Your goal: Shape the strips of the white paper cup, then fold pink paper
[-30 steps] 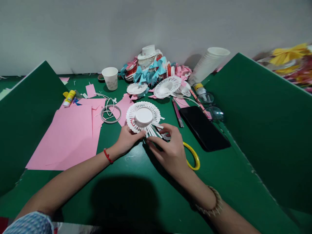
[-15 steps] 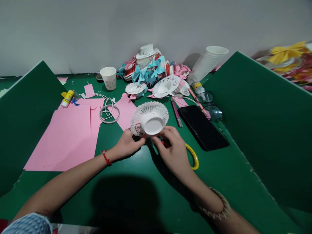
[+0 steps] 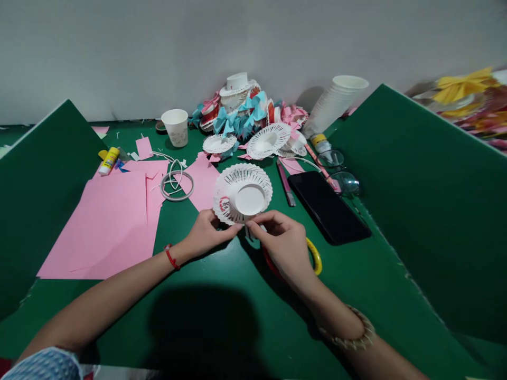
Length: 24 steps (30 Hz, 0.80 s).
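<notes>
A white paper cup cut into strips and folded out like a frilled hat [image 3: 251,199] is held up over the table, its round base facing me. My left hand [image 3: 208,232] grips the lower left of its rim between thumb and fingers. With thumb and forefinger, my right hand [image 3: 285,240] pinches the rim's lower edge just below the base. Scissors with red and yellow handles [image 3: 316,257] lie on the table, partly hidden beneath my right hand.
Pink paper sheets [image 3: 106,221] lie left, near a glue stick [image 3: 109,161] and tape ring [image 3: 177,186]. A paper cup [image 3: 176,128], finished crafts [image 3: 241,113] and stacked cups [image 3: 336,105] stand behind. A phone [image 3: 329,207], cutter [image 3: 285,182] and glasses [image 3: 344,182] lie right. Green panels [image 3: 428,200] flank both sides.
The cut cup has tipped so its base and frills face me more fully. My right hand has shifted slightly right and down, showing more of the red scissor handle.
</notes>
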Each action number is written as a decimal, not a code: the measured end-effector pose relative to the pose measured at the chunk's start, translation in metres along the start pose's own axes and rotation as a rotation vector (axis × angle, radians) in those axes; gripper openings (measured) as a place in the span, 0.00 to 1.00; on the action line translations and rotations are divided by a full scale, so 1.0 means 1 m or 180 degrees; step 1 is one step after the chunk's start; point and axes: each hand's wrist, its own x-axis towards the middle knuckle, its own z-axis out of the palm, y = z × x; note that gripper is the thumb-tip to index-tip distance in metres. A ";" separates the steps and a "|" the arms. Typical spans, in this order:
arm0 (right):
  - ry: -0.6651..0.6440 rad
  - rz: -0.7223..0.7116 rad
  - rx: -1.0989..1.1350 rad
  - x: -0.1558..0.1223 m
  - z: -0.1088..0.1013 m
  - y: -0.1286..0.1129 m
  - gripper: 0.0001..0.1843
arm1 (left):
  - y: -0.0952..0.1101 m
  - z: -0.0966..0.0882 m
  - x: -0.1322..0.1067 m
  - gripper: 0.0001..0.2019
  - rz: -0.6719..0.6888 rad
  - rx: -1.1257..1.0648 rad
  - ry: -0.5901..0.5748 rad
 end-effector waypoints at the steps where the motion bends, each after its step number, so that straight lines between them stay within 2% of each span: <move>1: 0.0027 0.0026 0.0035 0.000 0.000 0.000 0.07 | 0.001 0.001 0.000 0.08 -0.0014 -0.0048 -0.0003; 9: -0.0132 -0.0231 0.0131 0.000 0.004 0.007 0.07 | 0.000 0.000 0.002 0.07 -0.0215 -0.0244 0.0097; 19: -0.0103 -0.0451 -0.0254 0.000 0.002 0.010 0.07 | 0.001 0.002 0.003 0.12 -0.0295 -0.0412 0.0126; 24: -0.0253 -0.0690 -0.0516 -0.001 0.001 0.011 0.06 | 0.001 0.000 0.005 0.10 -0.0346 -0.0398 0.0179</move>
